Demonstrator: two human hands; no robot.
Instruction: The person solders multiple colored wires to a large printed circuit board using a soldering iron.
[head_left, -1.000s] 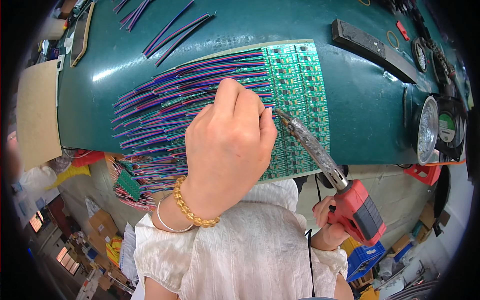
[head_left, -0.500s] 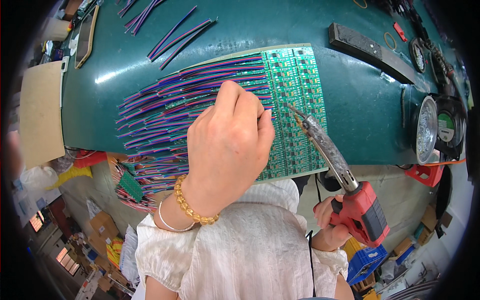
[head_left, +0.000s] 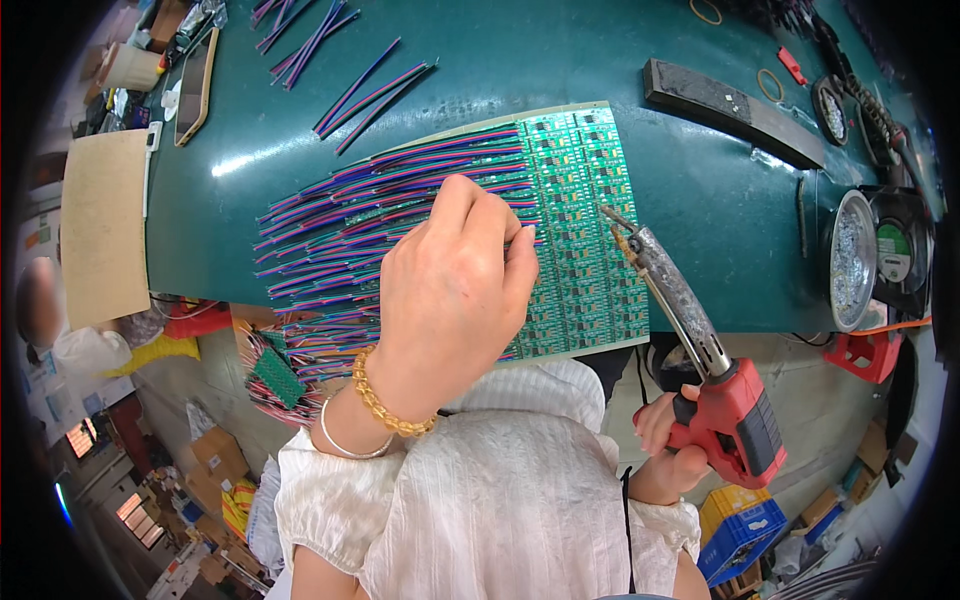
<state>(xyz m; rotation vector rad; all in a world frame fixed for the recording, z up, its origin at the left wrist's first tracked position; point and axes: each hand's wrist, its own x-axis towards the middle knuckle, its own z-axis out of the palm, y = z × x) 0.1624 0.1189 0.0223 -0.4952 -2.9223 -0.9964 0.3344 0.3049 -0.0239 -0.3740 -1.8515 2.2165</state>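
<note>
Fingers of the left hand (head_left: 455, 290) were curled down over the circuit board (head_left: 585, 270), with the thumb brought in near the forefinger at the right; the fingertips were hidden under the knuckles, so whether they pinched a wire could not be told. Around and under this hand lay the wires (head_left: 320, 245), set side by side in many rows, their long axis running roughly left to right and their right-hand ends meeting the middle of the board. The board, a flat green sheet crowded with small parts, was uncovered to the right of the hand.

Farther right and lower, the right hand (head_left: 665, 440) was wrapped round the red handle of a soldering iron (head_left: 702, 345). The iron slanted up and to the left, so that its dark tip (head_left: 612, 215) stood over the right part of the board, a little higher in view than the left thumb and apart from it. Whether the tip touched the board could not be told. Of the 2 hands, the left was nearer to the wire ends.

Beyond them on the green surface (head_left: 720, 230), loose wires (head_left: 375, 95) lay past the board toward the upper left, a long dark bar (head_left: 730, 110) toward the upper right, and a round metal bowl (head_left: 850, 262) at the far right, beside a black spool (head_left: 893, 250).
</note>
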